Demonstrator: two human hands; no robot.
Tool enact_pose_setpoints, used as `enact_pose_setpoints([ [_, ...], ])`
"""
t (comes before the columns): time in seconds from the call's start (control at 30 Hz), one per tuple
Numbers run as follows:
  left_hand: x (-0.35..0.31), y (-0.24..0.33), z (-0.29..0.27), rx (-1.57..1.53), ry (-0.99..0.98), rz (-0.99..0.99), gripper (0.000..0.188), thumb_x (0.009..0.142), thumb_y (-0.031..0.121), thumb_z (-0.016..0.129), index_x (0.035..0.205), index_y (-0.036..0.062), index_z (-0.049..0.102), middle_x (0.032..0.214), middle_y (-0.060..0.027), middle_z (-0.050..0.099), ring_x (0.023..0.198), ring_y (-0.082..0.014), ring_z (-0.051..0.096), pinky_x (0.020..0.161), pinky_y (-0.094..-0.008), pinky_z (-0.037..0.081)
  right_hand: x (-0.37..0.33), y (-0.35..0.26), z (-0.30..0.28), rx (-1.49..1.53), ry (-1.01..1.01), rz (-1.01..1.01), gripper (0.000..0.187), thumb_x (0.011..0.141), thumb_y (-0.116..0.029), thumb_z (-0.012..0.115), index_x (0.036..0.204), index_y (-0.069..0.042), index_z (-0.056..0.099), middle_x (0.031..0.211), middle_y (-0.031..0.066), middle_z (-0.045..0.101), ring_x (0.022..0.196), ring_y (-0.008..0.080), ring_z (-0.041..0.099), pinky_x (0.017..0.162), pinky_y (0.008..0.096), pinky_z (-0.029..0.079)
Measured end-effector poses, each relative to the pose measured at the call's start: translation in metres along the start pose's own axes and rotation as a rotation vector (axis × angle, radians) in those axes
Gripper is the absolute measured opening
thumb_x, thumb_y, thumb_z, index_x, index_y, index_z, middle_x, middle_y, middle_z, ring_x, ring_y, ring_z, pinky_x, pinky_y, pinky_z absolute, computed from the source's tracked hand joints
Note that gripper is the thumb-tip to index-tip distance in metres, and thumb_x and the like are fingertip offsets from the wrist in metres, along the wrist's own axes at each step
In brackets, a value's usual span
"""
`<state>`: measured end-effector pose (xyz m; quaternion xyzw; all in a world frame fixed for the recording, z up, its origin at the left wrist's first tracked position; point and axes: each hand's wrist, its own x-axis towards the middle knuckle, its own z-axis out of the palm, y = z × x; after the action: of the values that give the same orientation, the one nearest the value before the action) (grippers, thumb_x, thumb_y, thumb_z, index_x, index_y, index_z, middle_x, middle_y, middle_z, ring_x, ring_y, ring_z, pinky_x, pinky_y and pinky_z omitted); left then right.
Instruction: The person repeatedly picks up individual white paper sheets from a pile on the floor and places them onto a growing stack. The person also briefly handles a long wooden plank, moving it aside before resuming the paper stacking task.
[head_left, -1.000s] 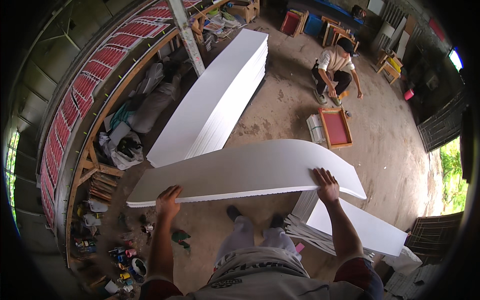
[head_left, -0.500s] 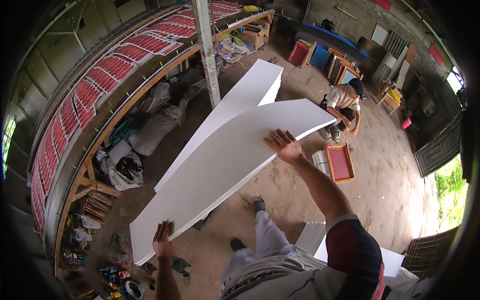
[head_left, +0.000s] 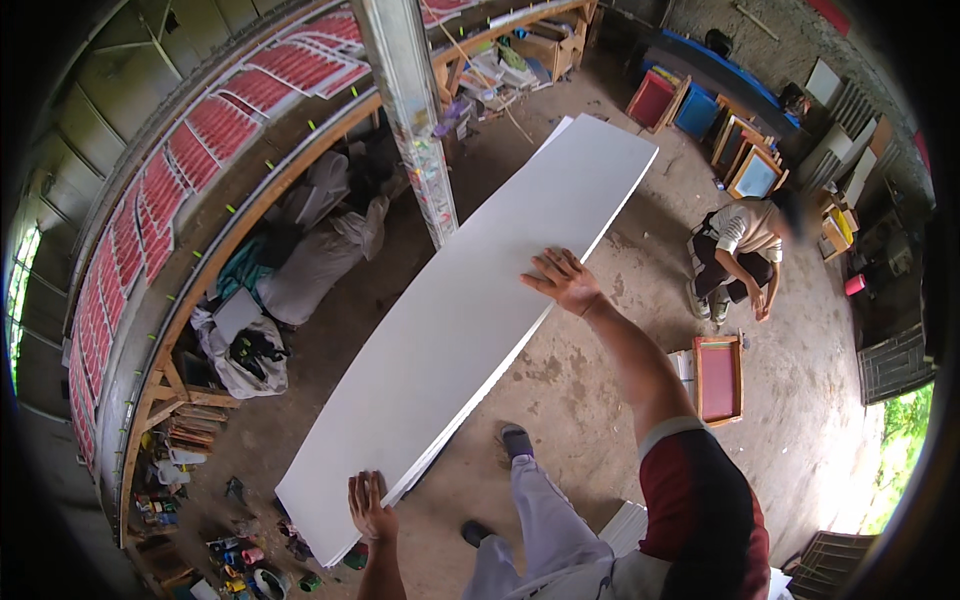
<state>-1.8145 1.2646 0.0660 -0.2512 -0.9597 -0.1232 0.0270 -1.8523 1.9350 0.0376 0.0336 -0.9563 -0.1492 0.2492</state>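
Observation:
A long stack of white sheets [head_left: 465, 310] stretches diagonally in front of me, its far end close to a metal post. The sheets' near-side edges look slightly uneven. My left hand [head_left: 372, 508] rests on the near end by the edge, fingers extended on the top sheet. Farther along the right-hand edge, my right hand [head_left: 565, 282] lies palm down with its fingers spread. A thin strip of another white sheet [head_left: 555, 135] shows at the far left side of the stack. What supports the stack is mostly hidden beneath it.
A paint-marked post [head_left: 410, 130] stands left of the stack. Beyond it runs a long curved table [head_left: 265, 165] with red printed sheets. Another person [head_left: 740, 245] crouches at the right near a wooden-framed screen [head_left: 718, 380]. Bottles and cans [head_left: 240, 565] sit lower left.
The upper sheets have swung over the lower stack and now nearly line up with it. Both hands stay on them, the left having moved rightward. The view has shifted.

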Motion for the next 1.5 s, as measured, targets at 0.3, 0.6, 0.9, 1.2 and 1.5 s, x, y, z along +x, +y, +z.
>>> enact_pose_setpoints([
  [0.3,0.004,0.041,0.097,0.074,-0.178,-0.087,0.082,0.069,-0.006,0.078,0.145,0.0155,0.057,0.146,-0.0206,0.049,0.141,-0.0471,0.044,0.116,-0.0640,0.039,-0.057,-0.014,0.109,0.245,-0.611,0.029,0.086,0.099,-0.003,0.054,0.167,-0.047,0.023,0.170,0.0118,0.029,0.156,0.0379,0.031,0.129,0.0526,0.030],
  [0.6,0.073,0.071,0.132,0.121,-0.142,-0.049,0.089,0.068,0.000,0.085,0.148,0.0187,0.052,0.147,-0.0207,0.047,0.142,-0.0469,0.043,0.116,-0.0642,0.037,0.006,0.044,0.117,0.052,-0.785,0.123,0.094,0.099,0.000,0.055,0.168,-0.050,0.015,0.167,0.0169,0.026,0.153,0.0401,0.033,0.126,0.0510,0.037],
  [0.9,0.093,0.076,0.156,0.150,-0.171,0.010,0.090,0.072,0.025,0.093,0.150,0.0180,0.049,0.148,-0.0203,0.044,0.141,-0.0477,0.041,0.115,-0.0644,0.038,0.009,0.069,0.142,0.070,-0.805,0.168,0.099,0.096,0.005,0.055,0.168,-0.052,0.017,0.171,0.0189,0.026,0.156,0.0385,0.033,0.125,0.0494,0.037],
  [1.2,0.092,0.058,0.177,0.223,-0.226,0.055,0.097,0.080,0.053,0.087,0.159,0.0204,0.039,0.160,-0.0253,0.033,0.149,-0.0531,0.031,0.118,-0.0748,0.030,0.008,0.047,0.121,0.260,-0.821,0.312,0.105,0.086,-0.006,0.073,0.168,-0.047,0.022,0.177,0.0172,0.013,0.162,0.0384,0.021,0.129,0.0551,0.028],
  [1.5,0.095,0.054,0.187,0.132,-0.350,0.000,0.110,0.082,0.054,0.086,0.169,0.0279,0.025,0.176,-0.0268,0.005,0.160,-0.0576,0.007,0.123,-0.0769,0.016,-0.020,-0.161,0.121,1.060,-0.209,1.342,0.093,0.107,-0.039,0.062,0.173,-0.023,-0.002,0.174,0.0271,-0.020,0.161,0.0524,0.010,0.127,0.0534,0.033],
])
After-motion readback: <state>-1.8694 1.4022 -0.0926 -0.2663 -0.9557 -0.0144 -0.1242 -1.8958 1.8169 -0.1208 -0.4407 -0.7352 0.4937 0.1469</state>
